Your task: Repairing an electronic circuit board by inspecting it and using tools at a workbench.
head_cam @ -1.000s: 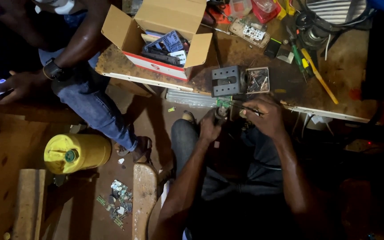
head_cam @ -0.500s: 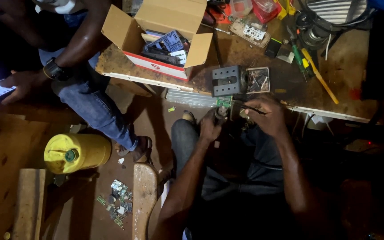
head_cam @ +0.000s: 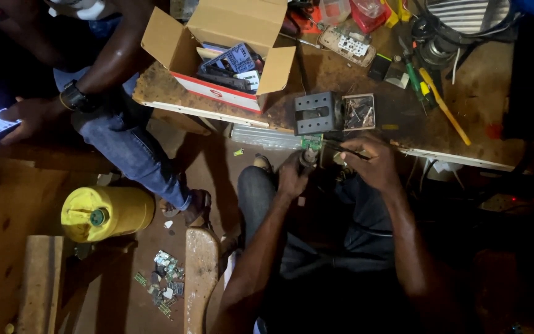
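The left hand (head_cam: pixel 293 175) is closing its fingers round a small dark cylindrical part (head_cam: pixel 308 159), pinning it just under a little green circuit board (head_cam: pixel 311 142) at the edge of the scarred wooden workbench (head_cam: pixel 477 99). Just to the right of that grip, the right hand (head_cam: pixel 373 162) is pinching a thin dark rod-like tool (head_cam: pixel 345 148), its tip reaching towards the board. The board is small and is sitting at the bench's lip, so a slip of the tip could probably knock it to the floor or nick the left fingers. Above the grips, a grey metal block (head_cam: pixel 316 112) with square holes is standing beside a shallow tray of tiny parts (head_cam: pixel 358 111). Far left, another person is sitting by a yellow plastic jerrycan (head_cam: pixel 107 213).
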